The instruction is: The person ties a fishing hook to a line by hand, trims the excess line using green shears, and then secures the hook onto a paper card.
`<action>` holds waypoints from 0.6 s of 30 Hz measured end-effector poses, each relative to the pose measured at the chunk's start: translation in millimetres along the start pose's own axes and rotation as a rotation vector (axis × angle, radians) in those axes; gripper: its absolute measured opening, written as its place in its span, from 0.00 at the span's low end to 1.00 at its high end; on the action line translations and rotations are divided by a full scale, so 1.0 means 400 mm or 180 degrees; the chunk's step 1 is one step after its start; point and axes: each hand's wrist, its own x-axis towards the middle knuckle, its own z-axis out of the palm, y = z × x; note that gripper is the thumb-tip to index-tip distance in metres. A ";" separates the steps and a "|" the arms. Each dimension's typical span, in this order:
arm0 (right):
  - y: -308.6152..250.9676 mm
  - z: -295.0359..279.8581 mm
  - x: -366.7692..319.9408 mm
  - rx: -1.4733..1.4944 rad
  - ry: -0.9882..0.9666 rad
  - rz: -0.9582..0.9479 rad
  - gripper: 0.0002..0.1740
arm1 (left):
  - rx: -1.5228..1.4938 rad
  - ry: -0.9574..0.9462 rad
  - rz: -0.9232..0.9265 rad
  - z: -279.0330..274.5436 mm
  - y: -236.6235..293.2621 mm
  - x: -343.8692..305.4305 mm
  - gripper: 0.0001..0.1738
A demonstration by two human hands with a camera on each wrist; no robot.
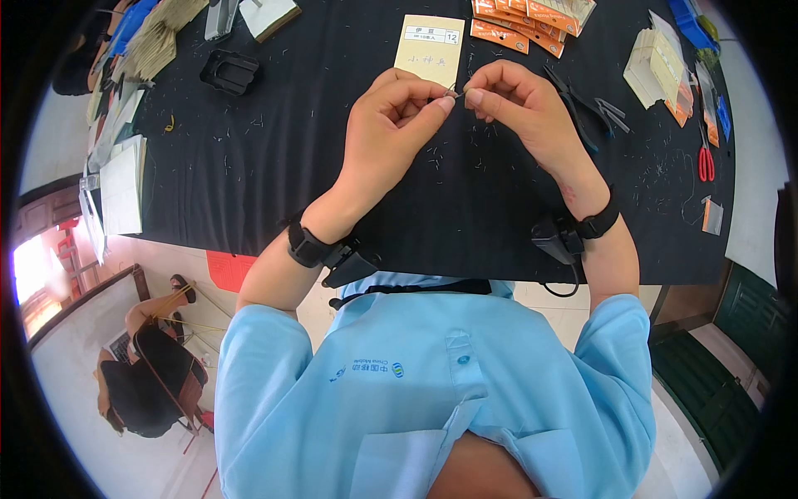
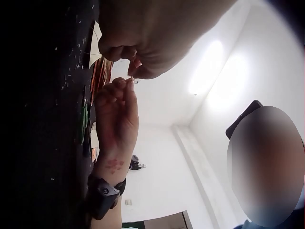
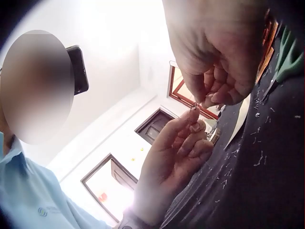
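Over the black-covered table, my left hand [image 1: 391, 116] pinches a tiny dark fish hook [image 3: 194, 106] between thumb and forefinger. My right hand [image 1: 528, 108] is close beside it, thumb and forefinger pinched together on a thin line at the hook; the line is barely visible. The fingertips of both hands nearly meet in both wrist views. Just beyond them lies a cream card [image 1: 428, 51] with printed and handwritten characters, its lower edge partly behind the left fingers.
Orange hook packets [image 1: 532, 21] lie at the back. Dark pliers [image 1: 578, 104] are right of the right hand, with red-handled scissors [image 1: 706, 162] farther right. A black plastic tray [image 1: 230, 72] sits on the left. Line clippings are scattered over the black cloth [image 1: 274, 183].
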 end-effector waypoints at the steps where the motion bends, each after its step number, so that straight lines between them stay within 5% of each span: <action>1: 0.000 0.000 0.000 -0.0085 0.0011 -0.0013 0.09 | 0.0000 -0.0001 0.0000 0.000 -0.003 0.001 0.07; 18: 0.004 0.011 -0.002 -0.0324 0.0155 -0.0214 0.07 | -0.0943 -0.0044 -0.0504 -0.004 -0.022 0.005 0.07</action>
